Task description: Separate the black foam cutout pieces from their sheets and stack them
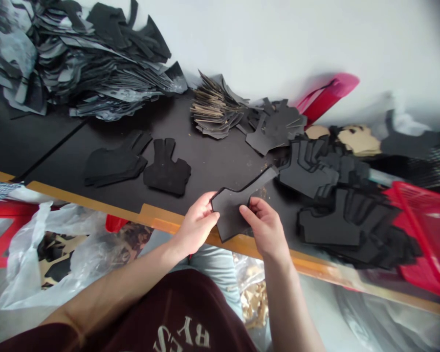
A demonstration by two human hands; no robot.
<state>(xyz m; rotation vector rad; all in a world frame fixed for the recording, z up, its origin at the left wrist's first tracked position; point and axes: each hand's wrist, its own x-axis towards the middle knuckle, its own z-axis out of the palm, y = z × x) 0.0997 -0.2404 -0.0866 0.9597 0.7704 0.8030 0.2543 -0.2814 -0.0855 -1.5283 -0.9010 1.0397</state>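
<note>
Between my hands, over the front edge of the dark table, is a black foam cutout with a long narrow arm reaching to the upper right. My left hand pinches its left edge, thumb on top. On its right side my right hand grips it, the thumb pressing its face and the fingers curled beneath. Left of the held piece lies a small stack of black cutouts with two prongs. Beside that rests another stack of dark cutouts. The far tip of the held piece comes close to stacked grey-black cutouts on the right.
A large heap of dark sheets fills the back left. Brown-edged pieces and loose dark cutouts lie at the back. More cutouts and a red basket stand right. Below hangs a plastic bag of scraps.
</note>
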